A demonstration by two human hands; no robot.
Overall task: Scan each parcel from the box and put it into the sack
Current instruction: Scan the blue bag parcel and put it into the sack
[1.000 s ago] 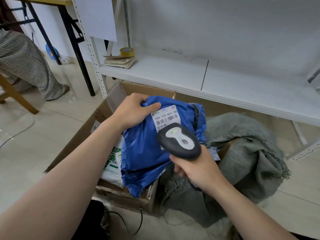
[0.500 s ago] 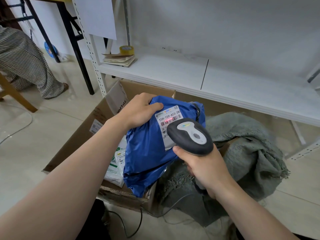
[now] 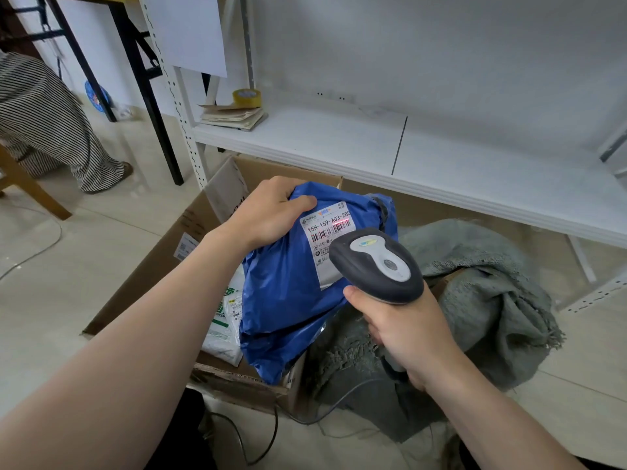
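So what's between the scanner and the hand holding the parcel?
Head view: the white label on the blue parcel, red scan line across it, sits between scanner and left hand.

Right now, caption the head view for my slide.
Left hand holds a blue parcel while right hand aims the scanner at its label.

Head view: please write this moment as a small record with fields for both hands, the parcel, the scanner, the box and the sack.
left hand: grips top of blue parcel, over cardboard box
right hand: holds barcode scanner
scan light: red line on barcode label
box contents: white parcel
sack: grey, woven, right of cardboard box
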